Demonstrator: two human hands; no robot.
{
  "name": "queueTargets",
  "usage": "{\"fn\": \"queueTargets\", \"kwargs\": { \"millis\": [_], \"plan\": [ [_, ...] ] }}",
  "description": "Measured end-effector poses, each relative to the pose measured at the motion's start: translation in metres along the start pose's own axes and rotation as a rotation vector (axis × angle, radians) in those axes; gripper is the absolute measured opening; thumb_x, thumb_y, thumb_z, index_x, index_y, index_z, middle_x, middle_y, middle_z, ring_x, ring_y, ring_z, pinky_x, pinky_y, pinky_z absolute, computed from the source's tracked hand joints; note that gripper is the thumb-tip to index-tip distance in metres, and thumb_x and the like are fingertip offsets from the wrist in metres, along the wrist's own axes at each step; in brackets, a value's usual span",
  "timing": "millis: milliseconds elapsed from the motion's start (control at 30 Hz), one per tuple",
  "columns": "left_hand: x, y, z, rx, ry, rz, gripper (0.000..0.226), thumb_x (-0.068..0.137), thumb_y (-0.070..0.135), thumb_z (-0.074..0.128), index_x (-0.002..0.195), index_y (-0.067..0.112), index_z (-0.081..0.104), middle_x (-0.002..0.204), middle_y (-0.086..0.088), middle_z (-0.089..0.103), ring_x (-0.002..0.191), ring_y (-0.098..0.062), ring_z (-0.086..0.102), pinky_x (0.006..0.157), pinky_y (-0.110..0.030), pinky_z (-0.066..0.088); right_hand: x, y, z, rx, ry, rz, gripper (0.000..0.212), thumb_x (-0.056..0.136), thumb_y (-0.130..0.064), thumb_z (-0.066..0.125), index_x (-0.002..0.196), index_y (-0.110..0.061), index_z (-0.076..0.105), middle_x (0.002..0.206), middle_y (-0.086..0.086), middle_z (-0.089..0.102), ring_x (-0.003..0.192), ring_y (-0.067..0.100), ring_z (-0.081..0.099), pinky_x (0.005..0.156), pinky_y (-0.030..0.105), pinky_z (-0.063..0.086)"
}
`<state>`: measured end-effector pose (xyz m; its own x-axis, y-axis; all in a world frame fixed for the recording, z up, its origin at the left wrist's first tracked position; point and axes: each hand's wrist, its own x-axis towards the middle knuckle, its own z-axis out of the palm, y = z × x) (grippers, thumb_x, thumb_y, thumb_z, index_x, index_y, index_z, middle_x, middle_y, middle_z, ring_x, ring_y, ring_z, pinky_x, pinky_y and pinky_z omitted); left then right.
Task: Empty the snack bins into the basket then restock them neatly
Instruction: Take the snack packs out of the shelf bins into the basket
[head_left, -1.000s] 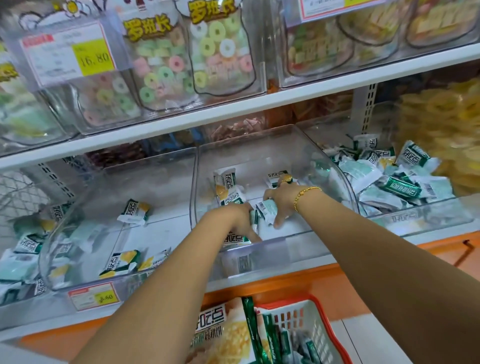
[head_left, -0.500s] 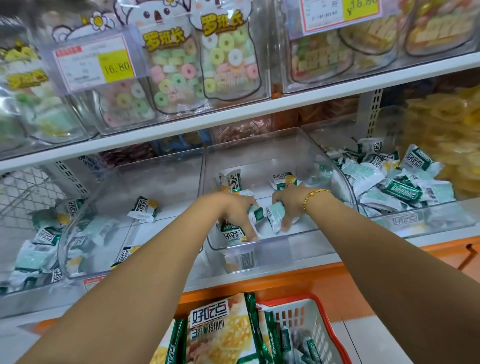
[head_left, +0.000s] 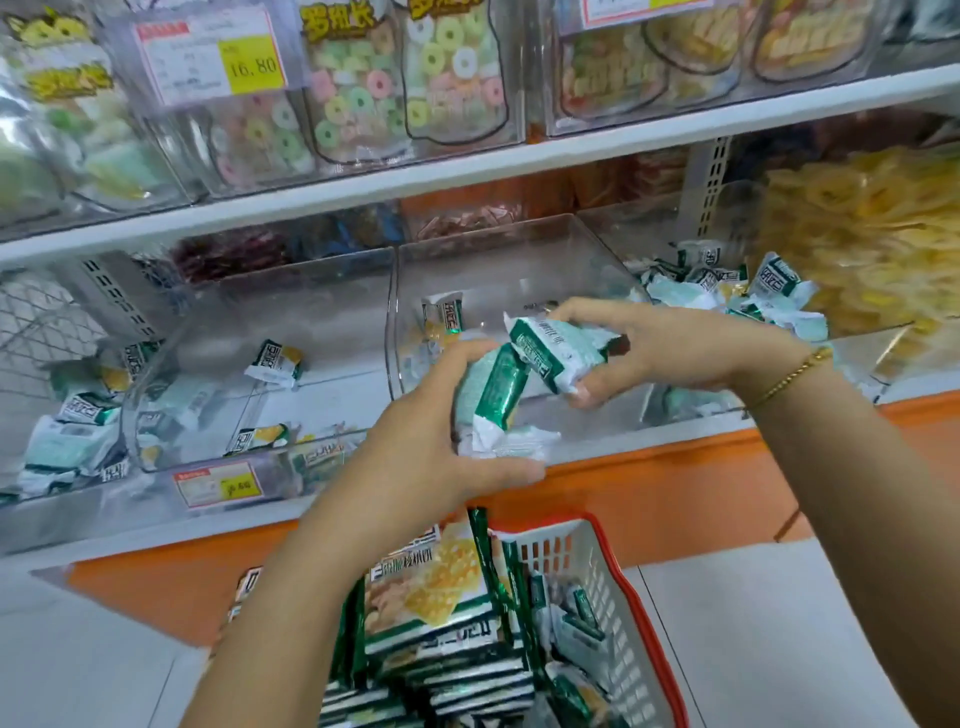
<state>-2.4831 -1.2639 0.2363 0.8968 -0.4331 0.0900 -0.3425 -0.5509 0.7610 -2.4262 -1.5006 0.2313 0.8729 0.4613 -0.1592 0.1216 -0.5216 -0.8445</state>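
My left hand (head_left: 415, 447) grips a bunch of green-and-white snack packets (head_left: 493, 400) just in front of the middle clear bin (head_left: 519, 249). My right hand (head_left: 660, 343) holds another handful of the same packets (head_left: 556, 348) beside it, over the bin's front wall. One packet (head_left: 441, 314) still stands inside the middle bin. The left clear bin (head_left: 260, 312) holds a few scattered packets (head_left: 272, 361). Below my arms stands the white basket with a red rim (head_left: 613, 582), filled with large green snack bags (head_left: 436, 587) and small packets.
A bin to the right holds a pile of the same packets (head_left: 727, 291), with yellow snacks (head_left: 872, 234) beyond. The upper shelf (head_left: 467, 171) carries clear bins of ring candy bags and a price tag (head_left: 208, 57). An orange base strip (head_left: 649, 483) runs under the shelf.
Both hands have lifted out of the middle bin toward me, each carrying a handful of packets. The view has tilted down, showing more of the basket.
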Motion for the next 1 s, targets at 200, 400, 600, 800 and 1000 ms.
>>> {"fn": "queueTargets", "kwargs": {
  "millis": [200, 400, 600, 800, 1000],
  "plan": [
    [-0.08, -0.038, 0.064, -0.293, -0.301, -0.335, 0.068, 0.064, 0.051, 0.073, 0.117, 0.055, 0.03, 0.111, 0.052, 0.034, 0.097, 0.028, 0.038, 0.075, 0.0, 0.034, -0.029, 0.038, 0.054, 0.014, -0.352, 0.279, 0.068, 0.067, -0.032, 0.077, 0.126, -0.042, 0.046, 0.128, -0.02, 0.043, 0.093, -0.003, 0.057, 0.086, 0.032, 0.053],
    [-0.115, -0.114, 0.163, -0.683, -0.386, -1.057, 0.103, 0.074, 0.041, 0.078, 0.151, 0.016, 0.015, 0.157, -0.006, 0.02, 0.137, -0.031, 0.035, 0.076, -0.033, 0.054, -0.02, 0.091, 0.142, -0.051, -0.33, 0.609, 0.084, 0.083, -0.034, 0.072, 0.15, -0.023, 0.023, 0.157, 0.006, 0.019, 0.126, 0.031, 0.047, 0.088, 0.04, 0.056],
    [-0.125, -0.135, 0.208, -0.884, -0.349, -1.098, 0.068, 0.085, 0.033, 0.069, 0.141, 0.01, 0.039, 0.154, -0.015, 0.025, 0.135, -0.034, 0.035, 0.096, -0.043, 0.047, -0.02, 0.116, 0.186, 0.138, -0.175, 0.76, 0.069, 0.093, -0.018, 0.06, 0.149, -0.009, 0.021, 0.155, 0.016, 0.021, 0.136, 0.04, 0.033, 0.095, 0.05, 0.049],
    [-0.093, -0.106, 0.182, -0.577, -0.563, -0.87, 0.052, 0.093, 0.029, 0.06, 0.132, -0.001, 0.047, 0.124, -0.022, 0.059, 0.103, -0.028, 0.064, 0.088, -0.031, 0.053, -0.02, 0.082, 0.132, -0.341, -0.227, 0.574, 0.032, 0.095, -0.032, 0.055, 0.111, -0.005, 0.062, 0.105, 0.01, 0.067, 0.09, 0.019, 0.066, 0.075, 0.024, 0.056],
    [-0.017, -0.023, 0.068, -0.349, -0.253, -0.244, 0.03, 0.096, 0.024, 0.054, 0.07, 0.01, 0.06, 0.063, 0.001, 0.065, 0.052, -0.009, 0.059, 0.05, -0.019, 0.047, -0.049, -0.009, 0.035, -0.353, 0.057, 0.171, 0.032, 0.09, -0.038, 0.059, 0.067, -0.016, 0.063, 0.054, -0.005, 0.057, 0.05, 0.005, 0.052, 0.054, 0.018, 0.045]
  ]
}}
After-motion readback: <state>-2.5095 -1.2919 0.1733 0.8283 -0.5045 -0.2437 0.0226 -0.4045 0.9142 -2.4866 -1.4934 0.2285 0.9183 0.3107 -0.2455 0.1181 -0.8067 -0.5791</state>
